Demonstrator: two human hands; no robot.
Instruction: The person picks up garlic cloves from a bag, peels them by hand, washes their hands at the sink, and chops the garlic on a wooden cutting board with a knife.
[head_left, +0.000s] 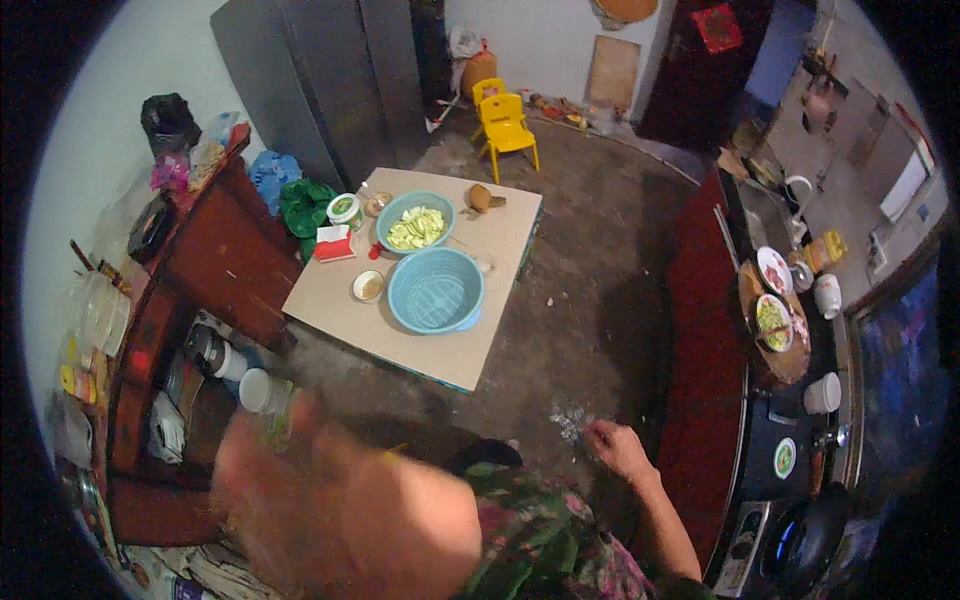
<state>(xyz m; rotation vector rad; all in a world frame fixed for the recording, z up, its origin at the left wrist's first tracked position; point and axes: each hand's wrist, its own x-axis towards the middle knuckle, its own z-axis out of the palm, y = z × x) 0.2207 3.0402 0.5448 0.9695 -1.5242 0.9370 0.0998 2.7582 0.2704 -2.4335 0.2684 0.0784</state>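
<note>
My left hand (285, 480) is large and blurred at the lower left, close to the camera. Just beyond its fingers appears a clear container with a white top (259, 390); whether the hand touches it, I cannot tell. Lower right of centre, my right hand (619, 448) hangs above the floor with its fingers curled, and its palm is hidden. On the table (442, 364) before me stands a blue plastic colander (436, 291). Behind it, a second blue basket (387, 232) holds sliced pale-green vegetable (417, 228). A small bowl (367, 286) sits left of the colander.
A tissue box (335, 245), a white tub (345, 211) and a brown gourd-like object (484, 199) share the table. To the right runs a counter with plates of food (774, 322) and a black wok (806, 536). Yellow chairs (507, 127) stand at the back; a dark red cabinet (225, 247) is at left.
</note>
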